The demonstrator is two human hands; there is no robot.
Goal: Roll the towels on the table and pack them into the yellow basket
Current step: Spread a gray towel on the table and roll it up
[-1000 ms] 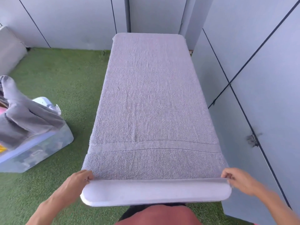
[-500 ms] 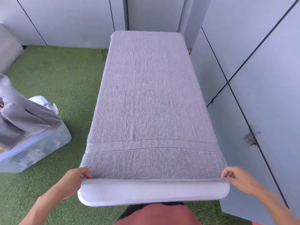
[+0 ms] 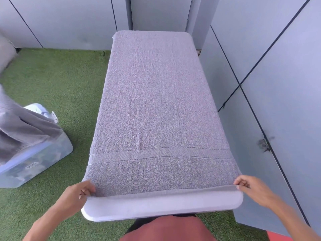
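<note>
A grey towel (image 3: 156,110) lies spread flat and full length over the white tabletop (image 3: 161,206), running from the bottom centre of the frame up to the top centre. The left hand (image 3: 76,193) pinches the near left corner of its hem, and the right hand (image 3: 250,186) pinches the near right corner; both are closed on the cloth. No turn of a roll shows yet, so the rolling of this towel looks about to begin. At the left edge of the frame more grey towels (image 3: 22,129) hang over a clear plastic bin (image 3: 36,162) on the green turf (image 3: 57,80). No yellow basket is in view, so the packing seems to lie ahead.
</note>
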